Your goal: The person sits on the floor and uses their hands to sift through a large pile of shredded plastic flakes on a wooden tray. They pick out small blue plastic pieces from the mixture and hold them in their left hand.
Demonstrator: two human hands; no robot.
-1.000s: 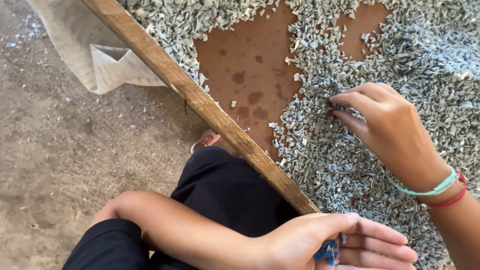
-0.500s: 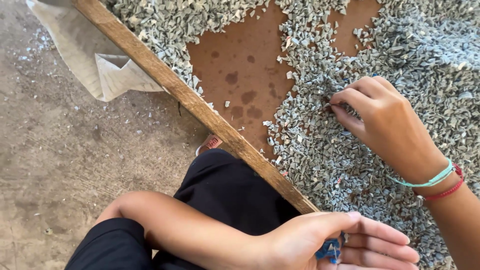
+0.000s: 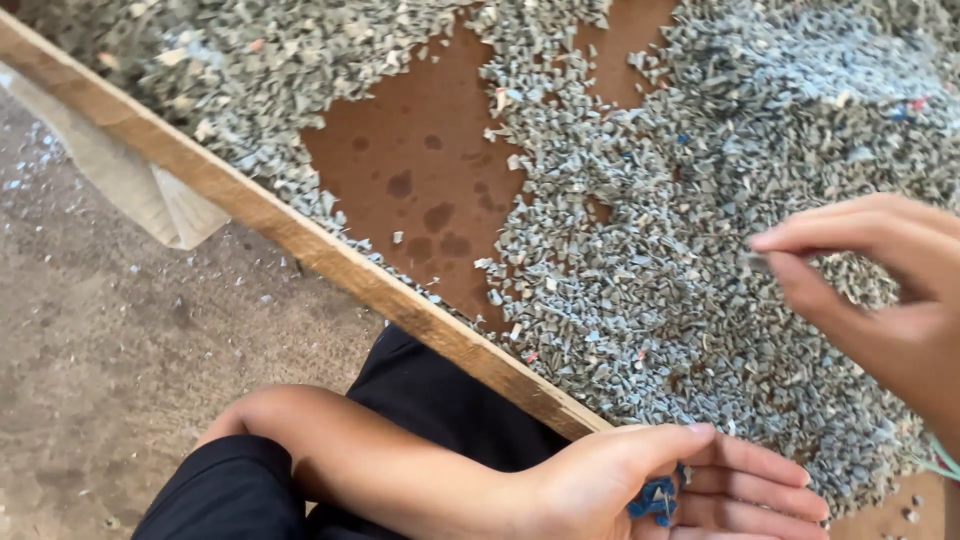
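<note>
A wide heap of small grey-green plastic flakes [image 3: 680, 230] lies on a brown board [image 3: 420, 170]. My right hand [image 3: 880, 290] hovers over the heap at the right, thumb and forefinger pinched on a small grey flake [image 3: 758, 258]. My left hand [image 3: 690, 480] rests palm-up at the board's near edge, fingers curled around a few blue flakes [image 3: 655, 497]. My left forearm lies across my lap in dark trousers [image 3: 440, 420].
A wooden rail [image 3: 300, 240] borders the board diagonally from upper left to bottom centre. A pale sack [image 3: 140, 190] hangs below it at the left. Bare dirt floor [image 3: 120, 370] with scattered flakes lies at the left. Coloured bands circle my right wrist [image 3: 945, 460].
My right hand has lifted from the heap and drawn back to the right with its fingers pinched. The left hand has stayed in place with the blue flakes.
</note>
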